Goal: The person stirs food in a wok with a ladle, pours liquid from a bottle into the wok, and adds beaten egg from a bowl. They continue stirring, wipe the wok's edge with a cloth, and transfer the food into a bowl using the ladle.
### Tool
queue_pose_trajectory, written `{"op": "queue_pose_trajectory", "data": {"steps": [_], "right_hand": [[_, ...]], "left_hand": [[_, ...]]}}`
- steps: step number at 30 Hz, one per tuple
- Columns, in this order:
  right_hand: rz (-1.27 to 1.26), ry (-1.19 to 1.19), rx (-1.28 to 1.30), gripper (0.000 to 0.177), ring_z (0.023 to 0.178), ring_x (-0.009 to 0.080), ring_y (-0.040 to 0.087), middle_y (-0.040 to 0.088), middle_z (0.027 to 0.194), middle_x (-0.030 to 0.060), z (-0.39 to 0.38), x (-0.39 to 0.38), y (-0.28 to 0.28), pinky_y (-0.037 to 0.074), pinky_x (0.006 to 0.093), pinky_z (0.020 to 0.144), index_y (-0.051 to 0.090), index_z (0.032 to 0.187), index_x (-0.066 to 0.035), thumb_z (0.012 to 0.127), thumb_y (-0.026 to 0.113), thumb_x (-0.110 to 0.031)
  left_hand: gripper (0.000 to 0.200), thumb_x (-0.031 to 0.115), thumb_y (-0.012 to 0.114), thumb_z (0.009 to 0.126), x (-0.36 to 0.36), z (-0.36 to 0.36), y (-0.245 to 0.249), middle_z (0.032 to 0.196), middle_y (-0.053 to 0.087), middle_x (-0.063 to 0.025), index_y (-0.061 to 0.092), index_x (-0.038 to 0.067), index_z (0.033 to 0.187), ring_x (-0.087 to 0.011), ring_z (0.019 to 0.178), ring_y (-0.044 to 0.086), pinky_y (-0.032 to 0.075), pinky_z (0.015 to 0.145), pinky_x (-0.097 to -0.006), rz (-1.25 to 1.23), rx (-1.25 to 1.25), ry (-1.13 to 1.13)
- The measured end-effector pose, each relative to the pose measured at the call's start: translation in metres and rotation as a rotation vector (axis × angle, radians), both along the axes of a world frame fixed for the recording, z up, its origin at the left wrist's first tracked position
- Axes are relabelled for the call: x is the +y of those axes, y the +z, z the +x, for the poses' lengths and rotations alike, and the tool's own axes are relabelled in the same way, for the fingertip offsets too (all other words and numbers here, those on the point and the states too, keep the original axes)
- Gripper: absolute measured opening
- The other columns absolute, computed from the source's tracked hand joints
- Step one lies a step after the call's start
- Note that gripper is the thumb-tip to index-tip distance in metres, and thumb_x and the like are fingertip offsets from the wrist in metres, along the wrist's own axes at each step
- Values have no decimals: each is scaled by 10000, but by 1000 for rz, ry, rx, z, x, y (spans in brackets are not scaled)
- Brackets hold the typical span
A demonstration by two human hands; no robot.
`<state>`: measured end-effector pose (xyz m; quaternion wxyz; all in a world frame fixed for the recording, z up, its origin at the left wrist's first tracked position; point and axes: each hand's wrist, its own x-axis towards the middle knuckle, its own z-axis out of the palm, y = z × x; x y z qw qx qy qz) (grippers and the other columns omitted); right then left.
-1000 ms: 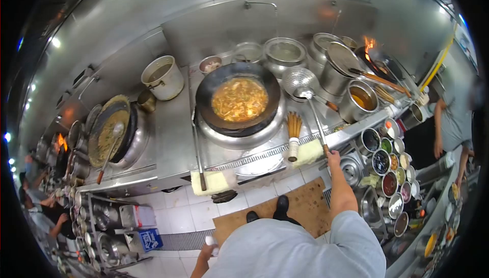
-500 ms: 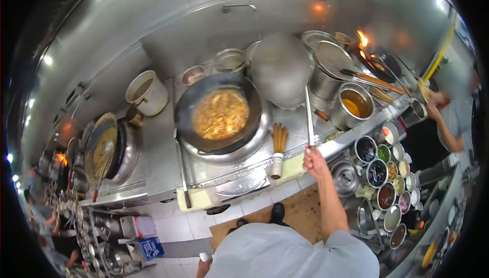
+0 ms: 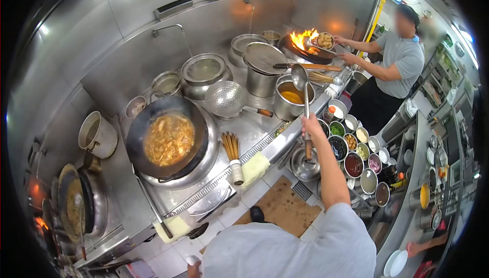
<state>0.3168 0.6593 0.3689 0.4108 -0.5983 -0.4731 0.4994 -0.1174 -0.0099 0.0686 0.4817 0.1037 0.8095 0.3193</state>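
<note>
My right hand (image 3: 313,127) is closed round the handle of a long metal ladle (image 3: 300,77), its bowl raised above the pot of amber liquid (image 3: 292,93). Low in the view, beside my body, my left hand (image 3: 194,269) is partly visible with something small and white at it; its fingers are mostly hidden. A large black wok (image 3: 135,138) on the burner to the left holds orange-brown food in sauce (image 3: 169,139). Between wok and pot lies a perforated strainer (image 3: 225,99) with a wooden handle. A bamboo brush (image 3: 234,158) rests near the stove's front edge.
Several seasoning bowls (image 3: 354,165) stand right of my forearm. Flames rise from a second wok (image 3: 305,53), where a co-worker (image 3: 402,56) holds a ladle and a container. A long-handled tool (image 3: 153,204) leans at the left wok's front. Another wok (image 3: 71,201) sits far left.
The view has turned right. The ladle, earlier over the stove, now has its bowl by the amber pot, nearer the seasoning bowls. The co-worker now holds a container of food over larger flames.
</note>
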Motion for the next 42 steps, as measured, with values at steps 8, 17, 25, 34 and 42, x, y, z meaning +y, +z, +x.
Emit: {"op": "queue_pose_trajectory", "data": {"steps": [8,17,25,34,42], "right_hand": [[-65,-2,-199,184,457,120,471,479,677,41,29,20,-21,426,292,365,414,984,-28,902,544,-129],[-189,-87,534,184,431,111,419,470,670,23,11,48,-50,386,293,369,400,1093,-95,944,497,-143],[-68,347,885,205,423,61,396,440,649,-24,-70,-12,34,393,273,345,530,1140,-146,962,520,-247],[-655,786,1307,310,413,23,378,439,703,-10,-227,-131,56,382,230,334,489,1267,-59,1007,424,-214],[-466,888,691,240,413,69,368,424,688,-5,-311,-191,34,359,261,330,458,1212,-130,977,479,-169]], "left_hand": [[347,243,679,762,8,6,-12,978,657,-123,642,34,1036,-262,862,659,575,632,-421,-40,-46,-39],[354,248,677,764,-1,0,-12,990,654,-123,639,36,1045,-262,868,657,572,633,-422,-41,-71,-58],[361,253,676,767,-43,1,-13,1000,651,-122,636,38,1053,-262,872,655,569,634,-424,21,-72,-84],[413,282,675,770,-95,22,11,1022,640,-121,611,45,1103,-254,865,654,554,615,-412,64,72,-291],[426,381,629,808,-115,70,11,888,626,-88,602,75,1103,-192,737,625,477,501,-327,23,-259,354]]}}
